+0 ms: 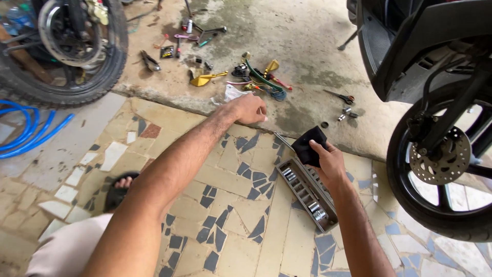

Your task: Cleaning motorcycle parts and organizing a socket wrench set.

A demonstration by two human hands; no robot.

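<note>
My left hand (248, 108) reaches forward over the edge of the concrete slab, fingers curled, close to a scrap of white paper (231, 93) and a pile of coloured tools and wires (261, 79); whether it holds anything I cannot tell. My right hand (328, 160) grips a black plastic part (309, 145) just above a grey tray of sockets (307, 192) lying on the mosaic floor.
A motorcycle front wheel with brake disc (435, 169) stands at right. Another wheel (66, 46) is at top left, beside a blue hose (25, 128). Scissors (339, 96), small bolts (346, 113) and yellow-handled tools (205, 78) lie on the concrete. My sandalled foot (120, 187) is at lower left.
</note>
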